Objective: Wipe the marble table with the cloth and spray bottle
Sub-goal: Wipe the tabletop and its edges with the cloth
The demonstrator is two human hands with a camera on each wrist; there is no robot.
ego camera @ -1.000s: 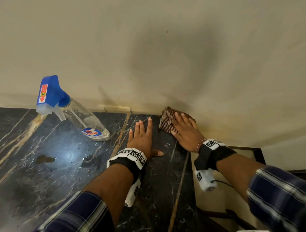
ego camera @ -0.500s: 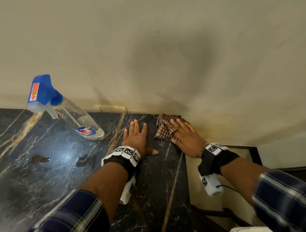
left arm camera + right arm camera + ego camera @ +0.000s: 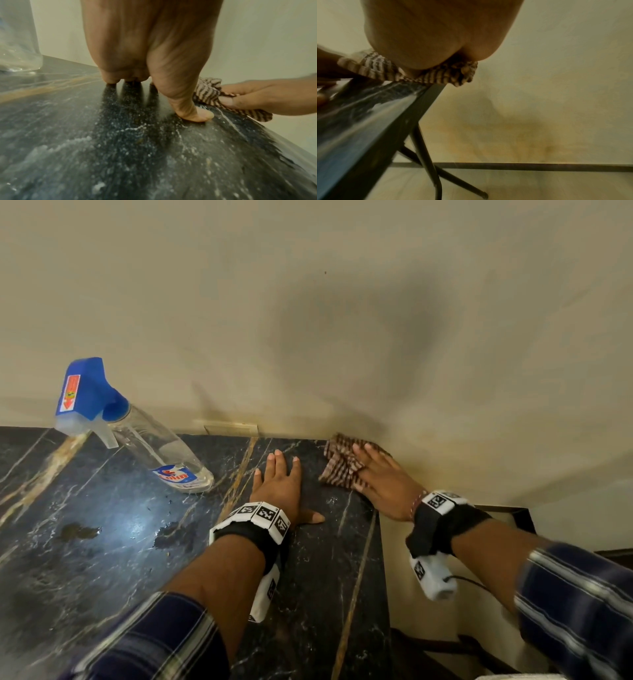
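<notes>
The black marble table (image 3: 102,559) with gold veins runs along a beige wall. A clear spray bottle (image 3: 147,446) with a blue trigger head stands at the back left, untouched; its base shows in the left wrist view (image 3: 17,40). My left hand (image 3: 281,487) lies flat on the marble, fingers straight, thumb out (image 3: 193,115). A brown checked cloth (image 3: 339,463) sits bunched at the table's far right corner. My right hand (image 3: 387,484) presses it down with straight fingers (image 3: 265,98). In the right wrist view the cloth (image 3: 436,75) hangs slightly over the table edge (image 3: 385,121).
The wall (image 3: 342,337) meets the table's back edge right behind the cloth. The table's right edge drops off beside my right wrist, with dark metal legs (image 3: 426,155) below. Two dull smudges (image 3: 78,532) (image 3: 174,539) mark the marble left of my left forearm.
My right hand has drawn the cloth a little back from the wall corner toward me. My left hand stays flat in the same spot and the bottle has not moved.
</notes>
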